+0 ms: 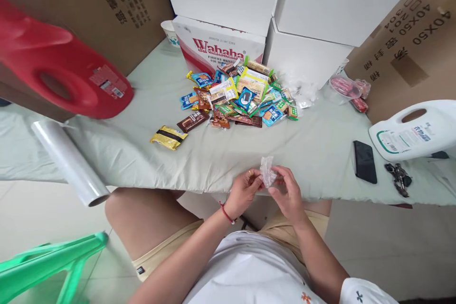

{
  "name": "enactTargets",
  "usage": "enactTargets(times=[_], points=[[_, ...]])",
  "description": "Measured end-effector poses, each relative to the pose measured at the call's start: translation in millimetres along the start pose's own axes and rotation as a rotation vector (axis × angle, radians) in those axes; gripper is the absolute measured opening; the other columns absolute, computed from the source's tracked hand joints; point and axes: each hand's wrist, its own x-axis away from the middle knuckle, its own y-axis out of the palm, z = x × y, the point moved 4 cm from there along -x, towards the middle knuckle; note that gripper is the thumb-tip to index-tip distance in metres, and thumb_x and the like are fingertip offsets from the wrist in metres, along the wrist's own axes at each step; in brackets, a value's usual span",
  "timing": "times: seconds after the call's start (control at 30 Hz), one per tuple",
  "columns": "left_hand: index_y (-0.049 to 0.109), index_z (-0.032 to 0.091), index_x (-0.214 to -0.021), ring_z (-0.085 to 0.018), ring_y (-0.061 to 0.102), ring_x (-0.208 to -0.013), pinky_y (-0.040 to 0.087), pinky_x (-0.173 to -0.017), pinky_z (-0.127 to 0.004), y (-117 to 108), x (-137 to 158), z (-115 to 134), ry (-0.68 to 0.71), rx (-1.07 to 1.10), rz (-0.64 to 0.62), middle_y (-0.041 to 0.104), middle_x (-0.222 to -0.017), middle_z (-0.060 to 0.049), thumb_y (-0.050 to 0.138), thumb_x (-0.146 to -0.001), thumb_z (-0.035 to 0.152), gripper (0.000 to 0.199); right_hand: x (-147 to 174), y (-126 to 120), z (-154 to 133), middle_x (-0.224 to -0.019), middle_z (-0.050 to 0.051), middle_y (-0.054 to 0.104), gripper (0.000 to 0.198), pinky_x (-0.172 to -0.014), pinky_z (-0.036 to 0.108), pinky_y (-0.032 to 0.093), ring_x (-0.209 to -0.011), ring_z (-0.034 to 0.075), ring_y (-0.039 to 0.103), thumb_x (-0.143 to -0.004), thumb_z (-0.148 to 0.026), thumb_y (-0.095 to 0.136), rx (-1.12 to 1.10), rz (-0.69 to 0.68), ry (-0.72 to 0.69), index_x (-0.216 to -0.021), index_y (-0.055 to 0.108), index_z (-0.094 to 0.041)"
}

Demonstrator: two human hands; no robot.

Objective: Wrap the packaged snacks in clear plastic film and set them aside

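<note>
A crumpled clear plastic bag (267, 172) is held up between my two hands at the table's front edge. My left hand (246, 187) pinches its lower left side, thumb against fingers. Around its right side curves my right hand (287, 191), with the thumb apart from the bent fingers and the fingertips at the plastic. Beyond them lies a pile of small wrapped snacks (245, 97) in blue, yellow, green and brown wrappers. A yellow packet with a black band (168, 137) and a brown packet (193, 121) lie at the pile's near left.
A red jug (78, 80) and a roll of clear film (71, 164) are at left. White boxes (313, 4) and a Wahaha carton (221, 45) stand behind the pile. More clear plastic bags (302, 92), a phone (365, 162), keys (399, 178) and a white jug (416, 130) sit at right.
</note>
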Motion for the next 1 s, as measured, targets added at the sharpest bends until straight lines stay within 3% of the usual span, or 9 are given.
enactTargets(times=[0.1,0.27,0.37,0.47,0.6,0.7,0.8,0.87,1.0], points=[[0.060,0.018,-0.083,-0.012,0.056,-0.068,0.046,-0.069,-0.026,-2,6,-1,0.033,-0.025,0.027,0.061,-0.072,0.001,0.073,-0.082,0.058,0.042,-10,3,2,-0.099,0.007,0.071,0.020,-0.074,0.033,0.052,-0.090,0.021,0.062,-0.091,-0.042,0.070,-0.032,0.023,0.086,-0.099,0.076,-0.025],[0.060,0.018,-0.086,-0.012,0.057,-0.068,0.046,-0.069,-0.025,-17,13,0,0.019,0.124,0.127,0.064,-0.071,0.001,0.077,-0.081,0.053,0.039,-13,0,26,-0.069,-0.002,0.057,0.028,-0.047,0.023,0.035,-0.056,0.010,0.042,-0.077,-0.048,0.082,-0.598,0.228,0.486,-0.076,0.070,-0.023],[0.060,0.018,-0.083,-0.011,0.058,-0.068,0.047,-0.068,-0.024,-22,13,-1,-0.029,0.259,0.187,0.061,-0.073,0.002,0.082,-0.074,0.049,0.039,-10,-10,30,-0.065,-0.005,0.052,0.036,-0.040,0.019,0.026,-0.050,0.007,0.035,-0.060,-0.042,0.092,-0.820,0.319,0.633,-0.071,0.065,-0.022],[0.060,0.018,-0.083,-0.012,0.060,-0.079,0.052,-0.078,-0.026,-19,11,3,-0.049,0.322,0.186,0.061,-0.084,0.001,0.083,-0.073,0.045,0.036,-9,-16,26,-0.069,-0.005,0.054,0.037,-0.037,0.018,0.022,-0.049,0.005,0.036,-0.058,-0.040,0.093,-0.879,0.294,0.686,-0.071,0.064,-0.021],[0.057,0.022,-0.099,-0.017,0.059,-0.100,0.054,-0.084,-0.031,-20,19,18,0.075,0.124,0.351,0.059,-0.107,-0.003,0.068,-0.087,0.053,0.035,-4,-18,20,-0.069,-0.004,0.053,0.038,-0.038,0.018,0.025,-0.051,0.006,0.039,-0.062,-0.046,0.091,-0.826,0.300,0.647,-0.072,0.064,-0.021],[0.055,0.022,-0.101,-0.016,0.057,-0.088,0.049,-0.076,-0.028,-22,35,35,0.229,-0.242,0.578,0.058,-0.101,-0.003,0.064,-0.090,0.054,0.034,-1,-20,17,-0.065,-0.004,0.051,0.034,-0.041,0.020,0.030,-0.052,0.008,0.041,-0.072,-0.051,0.085,-0.673,0.370,0.515,-0.076,0.067,-0.022],[0.055,0.021,-0.092,-0.015,0.053,-0.076,0.044,-0.067,-0.027,-7,35,41,0.209,-0.367,0.390,0.056,-0.084,-0.001,0.055,-0.095,0.057,0.036,2,-19,7,-0.073,-0.001,0.058,0.026,-0.047,0.024,0.037,-0.055,0.010,0.045,-0.087,-0.050,0.073,-0.452,0.334,0.352,-0.082,0.071,-0.025],[0.057,0.021,-0.094,-0.017,0.056,-0.083,0.045,-0.068,-0.027,6,28,38,0.153,-0.346,0.247,0.059,-0.089,-0.002,0.057,-0.093,0.058,0.037,5,-14,-1,-0.087,0.002,0.065,0.022,-0.054,0.028,0.044,-0.063,0.014,0.053,-0.092,-0.046,0.068,-0.321,0.257,0.249,-0.086,0.074,-0.027],[0.058,0.020,-0.084,-0.017,0.055,-0.084,0.046,-0.073,-0.028,19,8,31,0.127,-0.256,0.209,0.059,-0.085,-0.002,0.069,-0.085,0.054,0.036,12,-4,-6,-0.105,0.006,0.069,0.016,-0.067,0.034,0.054,-0.078,0.019,0.063,-0.092,-0.041,0.068,-0.240,0.132,0.158,-0.097,0.078,-0.031]])
